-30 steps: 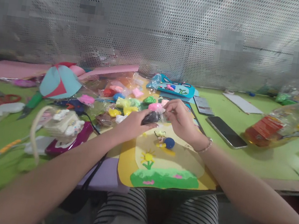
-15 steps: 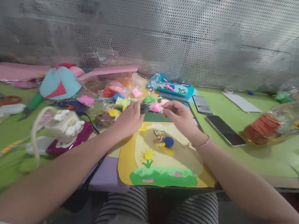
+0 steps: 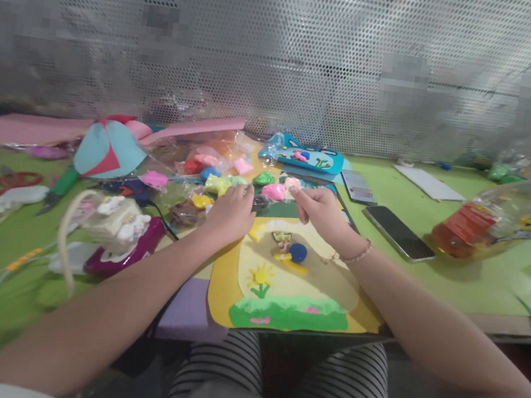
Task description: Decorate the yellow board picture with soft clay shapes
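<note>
My left hand point(image 3: 232, 213) rests palm down at the left edge of the picture, its bent fingers slightly apart beside a black lump point(image 3: 259, 203) and a pale yellow clay lump point(image 3: 218, 184). Over the top right of the picture is my right hand point(image 3: 320, 213), thumb and forefinger pinched together; whatever may be between them is too small to make out. A bright pink clay lump point(image 3: 274, 191) lies between the hands. Below them is the yellow-framed picture point(image 3: 221, 285) with a clay flower point(image 3: 261, 277), a green strip point(image 3: 289, 313) and a small figure with a blue ball point(image 3: 297, 252).
Wrapped clay lumps point(image 3: 211, 165) spread behind my left hand. Left are red-handled scissors point(image 3: 13, 182), a green-handled cutter point(image 3: 60, 188), a cream plug block point(image 3: 116, 224) and cables. Right are a dark phone point(image 3: 399, 232) and a tilted bottle point(image 3: 500, 219). A perforated metal panel point(image 3: 286, 50) stands behind.
My left hand has moved slightly left, away from the black lump it held near the pink clay. The pink clay now sits lower, apart from my right fingers, which have closed together.
</note>
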`<control>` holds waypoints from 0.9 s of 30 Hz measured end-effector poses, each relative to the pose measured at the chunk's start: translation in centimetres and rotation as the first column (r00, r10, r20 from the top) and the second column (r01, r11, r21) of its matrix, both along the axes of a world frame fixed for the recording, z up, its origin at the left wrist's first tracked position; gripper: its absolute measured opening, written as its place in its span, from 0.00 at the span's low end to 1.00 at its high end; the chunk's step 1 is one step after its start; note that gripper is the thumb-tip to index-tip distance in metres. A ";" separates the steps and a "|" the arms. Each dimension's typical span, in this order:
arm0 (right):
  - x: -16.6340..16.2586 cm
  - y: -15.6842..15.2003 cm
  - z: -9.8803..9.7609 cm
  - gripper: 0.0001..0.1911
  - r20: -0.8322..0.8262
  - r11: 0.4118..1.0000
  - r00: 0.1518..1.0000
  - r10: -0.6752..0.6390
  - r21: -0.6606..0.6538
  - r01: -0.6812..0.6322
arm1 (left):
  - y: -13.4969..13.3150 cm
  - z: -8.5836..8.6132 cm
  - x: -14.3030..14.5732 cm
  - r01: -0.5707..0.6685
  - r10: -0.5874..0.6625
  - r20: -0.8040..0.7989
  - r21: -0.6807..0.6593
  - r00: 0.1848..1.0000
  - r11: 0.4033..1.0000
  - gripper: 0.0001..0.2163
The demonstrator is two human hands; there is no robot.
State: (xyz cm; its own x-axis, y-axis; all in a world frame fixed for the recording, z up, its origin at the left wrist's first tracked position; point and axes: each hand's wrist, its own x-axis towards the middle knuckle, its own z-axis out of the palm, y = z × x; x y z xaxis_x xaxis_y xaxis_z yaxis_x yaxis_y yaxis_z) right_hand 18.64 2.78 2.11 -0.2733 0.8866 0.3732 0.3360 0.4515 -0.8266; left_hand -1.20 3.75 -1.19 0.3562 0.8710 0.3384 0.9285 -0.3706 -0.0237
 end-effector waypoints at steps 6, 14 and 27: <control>0.1 1.2 -0.7 0.20 -0.206 0.986 0.978 0.028 -0.157 -0.061 | -0.6 0.3 0.0 0.003 -0.003 0.009 -0.016 1.000 1.000 0.23; 0.4 2.1 -1.6 0.15 -0.239 0.970 0.971 0.012 -0.234 -0.070 | -0.9 0.5 -0.1 0.065 -0.067 0.146 0.016 0.987 0.998 0.26; -1.1 -0.3 -0.9 0.13 0.017 0.919 0.987 0.161 0.362 -0.157 | -4.4 2.9 2.5 0.563 0.095 0.934 -0.286 0.345 0.776 0.29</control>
